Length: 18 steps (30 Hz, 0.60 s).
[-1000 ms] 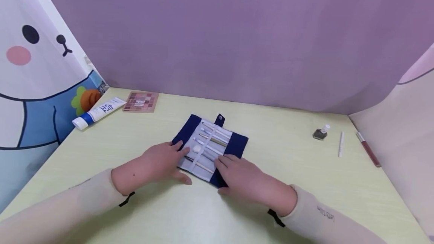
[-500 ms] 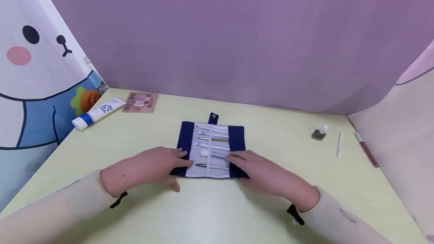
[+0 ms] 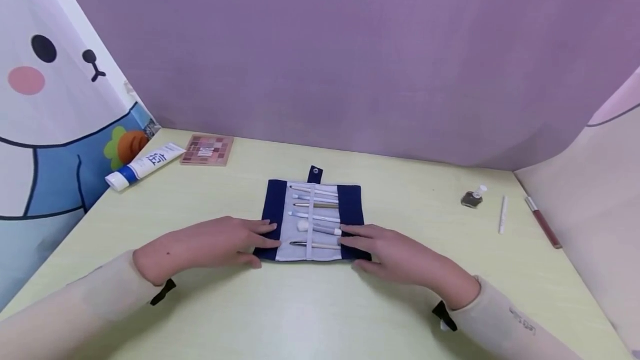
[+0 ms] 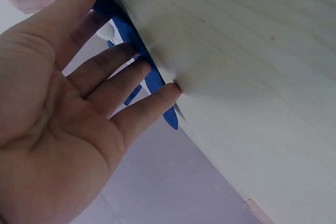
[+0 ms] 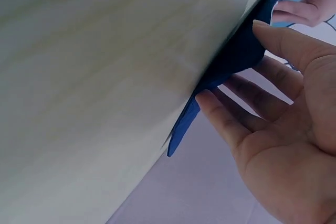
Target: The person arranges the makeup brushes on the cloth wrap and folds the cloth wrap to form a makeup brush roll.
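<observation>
A navy brush roll (image 3: pixel 274 204) lies unfolded on the table, its snap tab (image 3: pixel 315 174) pointing away from me. Several makeup brushes (image 3: pixel 320 218) lie across its pale lining under a light strap. My left hand (image 3: pixel 220 242) rests on the roll's left navy border, fingers extended. On the right border rests my right hand (image 3: pixel 395 251), fingertips near the end of a thick white brush (image 3: pixel 306 226). In the left wrist view, the left hand's fingers (image 4: pixel 121 87) reach the roll's blue edge. The right wrist view has the right fingers (image 5: pixel 223 119) against the navy fabric.
A white and blue tube (image 3: pixel 147 165) and a pink checkered palette (image 3: pixel 207 150) lie at the back left. On the right are a small dark bottle with a white cap (image 3: pixel 472 198), a white pen-like stick (image 3: pixel 503 214) and a reddish-brown tube (image 3: pixel 545 224). A purple curtain (image 3: pixel 350 60) hangs behind.
The brush roll has turned from a slant to lie square in front of me. Both hands turned it, the left shifting left and the right shifting right; it barely moves in the last half second.
</observation>
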### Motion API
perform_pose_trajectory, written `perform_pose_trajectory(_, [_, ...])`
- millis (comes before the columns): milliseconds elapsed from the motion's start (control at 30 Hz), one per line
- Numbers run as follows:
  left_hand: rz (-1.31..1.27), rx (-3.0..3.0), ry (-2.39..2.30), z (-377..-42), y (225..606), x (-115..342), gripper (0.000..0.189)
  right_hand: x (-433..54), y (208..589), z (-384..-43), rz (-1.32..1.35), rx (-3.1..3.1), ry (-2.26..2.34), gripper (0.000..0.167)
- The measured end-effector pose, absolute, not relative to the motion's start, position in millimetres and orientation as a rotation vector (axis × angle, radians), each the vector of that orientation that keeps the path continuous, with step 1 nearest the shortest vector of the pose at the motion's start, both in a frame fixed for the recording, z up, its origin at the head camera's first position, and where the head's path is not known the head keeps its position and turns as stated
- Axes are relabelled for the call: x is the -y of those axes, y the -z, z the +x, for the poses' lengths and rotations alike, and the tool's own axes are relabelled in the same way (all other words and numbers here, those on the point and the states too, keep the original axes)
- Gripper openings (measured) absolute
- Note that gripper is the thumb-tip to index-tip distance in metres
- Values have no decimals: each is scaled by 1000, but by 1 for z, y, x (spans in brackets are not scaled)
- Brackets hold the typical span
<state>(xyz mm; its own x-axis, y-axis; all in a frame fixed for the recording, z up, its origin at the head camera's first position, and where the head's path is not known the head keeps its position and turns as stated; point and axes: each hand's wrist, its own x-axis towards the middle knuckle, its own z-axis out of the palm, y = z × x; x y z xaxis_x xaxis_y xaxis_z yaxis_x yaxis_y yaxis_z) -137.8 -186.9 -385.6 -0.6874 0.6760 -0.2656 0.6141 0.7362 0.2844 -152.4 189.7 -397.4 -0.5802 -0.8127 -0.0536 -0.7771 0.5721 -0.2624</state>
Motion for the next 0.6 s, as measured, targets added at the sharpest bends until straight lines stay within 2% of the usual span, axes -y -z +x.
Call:
perform_pose_trajectory(333, [1026, -2581, -249, -139, 383, 185, 37, -190, 399, -156, -1485, -2702, 340, 36])
perform_pose_trajectory(600, [957, -2574, -453, -146, 381, 188, 33, -187, 392, -165, -1322, -2684, 499, 30])
